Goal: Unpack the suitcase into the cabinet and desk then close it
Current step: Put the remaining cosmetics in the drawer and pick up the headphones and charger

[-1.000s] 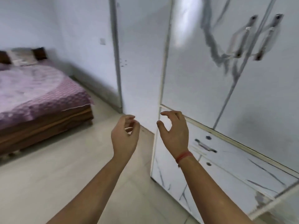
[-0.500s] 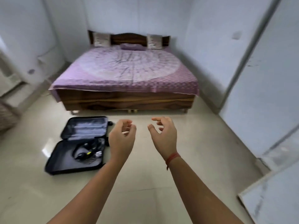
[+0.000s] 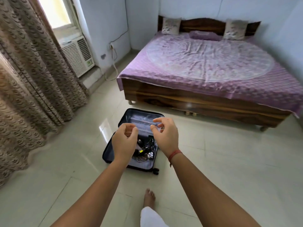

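- The bed [image 3: 213, 66] fills the far right of the room.
- The suitcase [image 3: 108, 153] lies open on the floor in front of the bed, its long axis running away from the person.
- The left hand [image 3: 123, 143] and right hand [image 3: 165, 136] hover out front, fingers loosely curled, holding nothing.
- The cables [image 3: 145, 150] sit tangled in the near half, below and between both hands. Neither hand looks nearer.

Bright, even daylight enters by the window [image 3: 57, 12] at upper left, putting a white glare patch on the glossy floor [image 3: 229, 161] and a pale sheen on the suitcase [image 3: 141, 118] lining. Shadows are faint; wide-angle distortion bows the curtain [image 3: 32, 79] and bed [image 3: 205, 63].
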